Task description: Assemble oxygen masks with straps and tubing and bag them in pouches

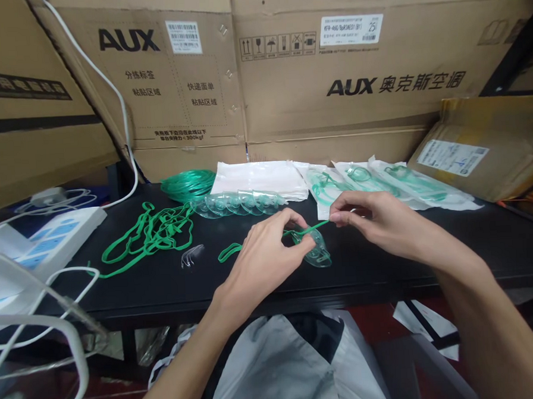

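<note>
My left hand [264, 253] grips a clear green-tinted face mask [317, 253] just above the black table [163, 282]. My right hand [370, 218] pinches the end of a green elastic strap [310, 228] that runs from the mask to its fingertips. The strap's other end [230, 252] trails left on the table, below my left hand.
A pile of loose green straps [147, 235] lies at left, small metal clips [192, 256] beside it. A row of stacked clear masks [237, 204], coiled green tubing [187, 183], white bags [260, 179] and packaged masks [395, 184] line the back. Cardboard boxes [313, 72] stand behind.
</note>
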`<state>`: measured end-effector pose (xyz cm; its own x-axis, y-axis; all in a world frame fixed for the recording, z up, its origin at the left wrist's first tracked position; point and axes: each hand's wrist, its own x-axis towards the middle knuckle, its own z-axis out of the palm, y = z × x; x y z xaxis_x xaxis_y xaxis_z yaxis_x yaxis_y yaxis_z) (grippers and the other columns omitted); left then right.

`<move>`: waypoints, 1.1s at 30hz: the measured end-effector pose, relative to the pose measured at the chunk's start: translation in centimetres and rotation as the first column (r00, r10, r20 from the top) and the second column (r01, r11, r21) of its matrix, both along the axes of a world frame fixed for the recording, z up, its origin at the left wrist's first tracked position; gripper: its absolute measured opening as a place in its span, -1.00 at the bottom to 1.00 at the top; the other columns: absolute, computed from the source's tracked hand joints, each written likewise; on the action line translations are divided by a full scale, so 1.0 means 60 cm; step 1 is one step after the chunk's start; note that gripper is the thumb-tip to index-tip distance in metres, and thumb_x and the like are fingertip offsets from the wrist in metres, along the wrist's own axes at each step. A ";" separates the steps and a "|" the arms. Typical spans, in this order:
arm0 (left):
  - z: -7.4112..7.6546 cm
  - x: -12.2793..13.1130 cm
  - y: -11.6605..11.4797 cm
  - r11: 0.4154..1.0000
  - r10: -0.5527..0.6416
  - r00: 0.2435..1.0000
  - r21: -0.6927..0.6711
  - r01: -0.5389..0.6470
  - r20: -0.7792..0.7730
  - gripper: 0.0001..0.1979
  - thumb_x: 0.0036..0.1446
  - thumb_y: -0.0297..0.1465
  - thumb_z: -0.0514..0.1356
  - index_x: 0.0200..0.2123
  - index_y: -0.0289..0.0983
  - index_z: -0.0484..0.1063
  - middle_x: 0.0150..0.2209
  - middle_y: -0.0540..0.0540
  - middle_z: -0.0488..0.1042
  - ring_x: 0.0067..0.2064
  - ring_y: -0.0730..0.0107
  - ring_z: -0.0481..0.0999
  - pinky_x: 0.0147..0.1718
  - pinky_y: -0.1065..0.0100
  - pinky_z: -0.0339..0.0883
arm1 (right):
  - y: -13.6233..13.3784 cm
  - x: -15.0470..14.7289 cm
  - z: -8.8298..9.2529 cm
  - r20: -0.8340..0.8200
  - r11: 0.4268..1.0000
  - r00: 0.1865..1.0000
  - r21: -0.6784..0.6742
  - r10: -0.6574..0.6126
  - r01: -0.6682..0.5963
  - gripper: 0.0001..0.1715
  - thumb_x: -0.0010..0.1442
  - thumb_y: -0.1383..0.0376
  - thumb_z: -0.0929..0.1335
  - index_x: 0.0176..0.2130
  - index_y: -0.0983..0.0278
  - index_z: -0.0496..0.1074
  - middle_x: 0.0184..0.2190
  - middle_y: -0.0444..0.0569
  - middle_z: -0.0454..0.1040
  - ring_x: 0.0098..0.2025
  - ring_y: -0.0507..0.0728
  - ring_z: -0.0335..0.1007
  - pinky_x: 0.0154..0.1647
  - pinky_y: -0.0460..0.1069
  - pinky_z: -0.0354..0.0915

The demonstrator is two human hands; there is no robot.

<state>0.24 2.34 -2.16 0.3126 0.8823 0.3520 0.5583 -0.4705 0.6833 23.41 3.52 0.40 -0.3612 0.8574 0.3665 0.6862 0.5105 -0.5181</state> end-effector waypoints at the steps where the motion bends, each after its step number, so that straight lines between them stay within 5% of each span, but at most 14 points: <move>1: 0.000 -0.001 0.000 1.000 0.002 1.000 -0.002 -0.002 -0.002 -0.86 0.22 -0.27 0.23 -0.15 -0.06 0.50 -0.08 0.01 0.60 0.01 0.10 0.53 -0.01 0.17 0.33 | 0.001 0.006 0.001 -0.005 1.000 1.000 0.009 -0.010 0.010 -0.76 0.35 0.13 0.34 -0.28 0.20 0.50 -0.35 -0.06 0.56 -0.31 0.17 0.44 -0.28 0.04 0.27; 6: 0.001 -0.002 -0.002 1.000 0.005 1.000 -0.009 -0.005 -0.019 -0.88 0.22 -0.27 0.22 -0.16 -0.06 0.48 -0.11 0.04 0.59 -0.02 0.11 0.52 -0.03 0.17 0.31 | -0.002 0.016 0.006 -0.020 0.997 0.998 0.044 -0.058 0.059 -0.75 0.35 0.12 0.35 -0.31 0.18 0.49 -0.37 -0.08 0.56 -0.32 0.17 0.46 -0.29 0.05 0.28; 12: 0.002 0.003 -0.003 0.994 0.052 0.996 0.104 -0.045 -0.073 -0.94 0.22 -0.29 0.24 -0.25 -0.12 0.47 -0.13 0.02 0.57 -0.02 0.14 0.48 -0.03 0.17 0.26 | -0.021 -0.032 0.004 -0.094 0.999 0.995 0.045 0.019 -0.015 -0.77 0.37 0.12 0.34 -0.28 0.15 0.50 -0.34 -0.08 0.57 -0.30 0.18 0.47 -0.29 0.06 0.31; 17: 0.002 0.002 0.002 0.994 0.054 0.998 0.092 -0.052 -0.012 -0.94 0.23 -0.34 0.22 -0.30 -0.17 0.48 -0.22 0.01 0.55 -0.20 0.29 0.51 -0.17 0.27 0.31 | -0.020 -0.047 -0.001 -0.198 0.999 0.980 0.031 -0.033 0.040 -0.73 0.36 0.02 0.36 -0.12 0.12 0.51 -0.36 -0.12 0.58 -0.35 0.15 0.49 -0.30 0.04 0.33; 21: -0.003 -0.001 0.008 0.999 0.039 0.991 -0.027 -0.036 0.127 -0.83 0.23 -0.32 0.24 -0.10 -0.16 0.49 -0.13 -0.01 0.57 -0.20 0.33 0.56 -0.19 0.32 0.38 | -0.013 -0.039 -0.009 -0.002 0.985 0.988 -0.072 -0.157 0.156 -0.50 0.33 -0.14 0.31 -0.34 0.20 0.47 -0.54 -0.12 0.48 -0.48 0.11 0.39 -0.41 0.01 0.23; 25: -0.014 -0.005 0.019 0.992 0.019 0.964 -0.127 0.015 0.267 -0.59 0.23 -0.37 0.23 0.15 -0.09 0.39 -0.01 -0.04 0.54 -0.14 0.36 0.60 -0.22 0.38 0.42 | -0.015 -0.049 -0.015 0.147 0.959 0.983 -0.244 -0.107 0.141 -0.34 0.35 -0.19 0.24 -0.48 0.24 0.44 -0.56 -0.12 0.45 -0.48 0.09 0.35 -0.42 -0.01 0.19; 29: -0.020 -0.005 0.030 0.983 -0.018 0.918 -0.162 0.089 0.396 -0.57 0.24 -0.46 0.20 0.16 -0.10 0.38 0.03 -0.06 0.52 -0.16 0.42 0.61 -0.22 0.42 0.41 | -0.017 -0.068 -0.016 -0.023 0.955 0.997 -0.290 -0.071 0.062 -0.48 0.33 -0.14 0.31 -0.25 0.22 0.56 -0.37 -0.09 0.58 -0.31 0.13 0.48 -0.28 -0.02 0.28; 33: -0.017 0.001 0.031 0.970 -0.081 0.831 -0.146 0.192 0.551 -0.53 0.23 -0.51 0.21 0.18 -0.11 0.35 0.06 -0.07 0.47 -0.12 0.46 0.59 -0.17 0.46 0.42 | -0.006 -0.079 -0.032 -0.346 0.952 0.937 -0.298 -0.043 -0.066 -0.60 0.30 -0.05 0.39 -0.07 0.19 0.47 -0.29 -0.09 0.59 -0.21 0.13 0.53 -0.16 -0.01 0.35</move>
